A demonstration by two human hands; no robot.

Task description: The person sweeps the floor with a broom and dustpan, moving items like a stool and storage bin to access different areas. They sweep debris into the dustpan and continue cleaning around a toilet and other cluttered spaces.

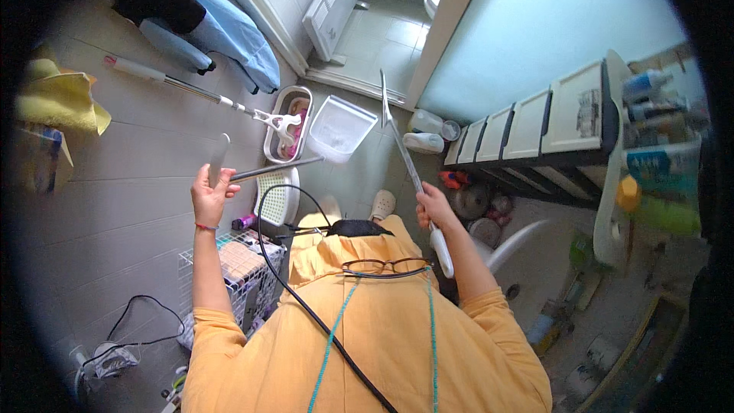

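My left hand [209, 192], at the left, holds a long-handled tool with a pale grip [219, 159] and a dark metal pole [278, 168] pointing right; its kind is unclear. In my right hand [434, 205] is a white-handled squeegee [406, 155], its narrow blade pointing up and away from me. Ahead on the floor, a translucent plastic bin [342, 126] stands beside a grey-and-white mop bucket [308, 94]. A mop [213, 96] with a metal pole has its white head in that bucket. Eyeglasses [387, 267] hang on a turquoise cord at my chest.
A perforated stool [279, 195] and a wire basket [184, 267] stand left. White bottles [423, 142] sit by the drawer unit [522, 132] at right, near a washbasin [516, 252]. Clothes [235, 28] hang upper left. A raised threshold [355, 87] and a panel heater [331, 8] lie ahead.
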